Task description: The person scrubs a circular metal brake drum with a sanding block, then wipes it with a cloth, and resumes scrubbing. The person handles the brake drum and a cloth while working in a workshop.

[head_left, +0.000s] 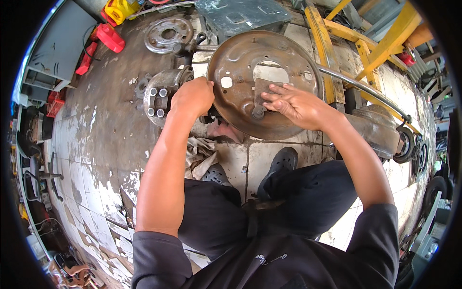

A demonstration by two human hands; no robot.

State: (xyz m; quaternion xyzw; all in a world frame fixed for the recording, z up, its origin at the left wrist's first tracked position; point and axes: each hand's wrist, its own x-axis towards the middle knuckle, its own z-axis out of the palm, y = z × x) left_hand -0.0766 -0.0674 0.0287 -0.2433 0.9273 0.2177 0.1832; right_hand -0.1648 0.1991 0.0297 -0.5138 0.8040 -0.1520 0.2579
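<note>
A large round brake backing plate (228, 108), brown with rust and pierced by several holes, stands before me. At its left rim my left hand (192, 98) is closed, with the fingers mostly hidden from view. My right hand (299, 107) reaches over the plate's right half, fingers stretched out. Its fingertips rest on a brownish square piece (265, 92), perhaps sandpaper, that partly covers the central opening. Just below that piece sits a small round fitting (258, 113). Beside my left hand is a metal housing (159, 96) with shiny bolt heads.
A long metal bar (365, 91) runs behind the plate to a heavy rusty part (373, 127) at right. Yellow stands (325, 53) rise behind. A dark metal box (245, 17) and a round disc (168, 34) lie beyond. A cloth (198, 156) lies near my feet.
</note>
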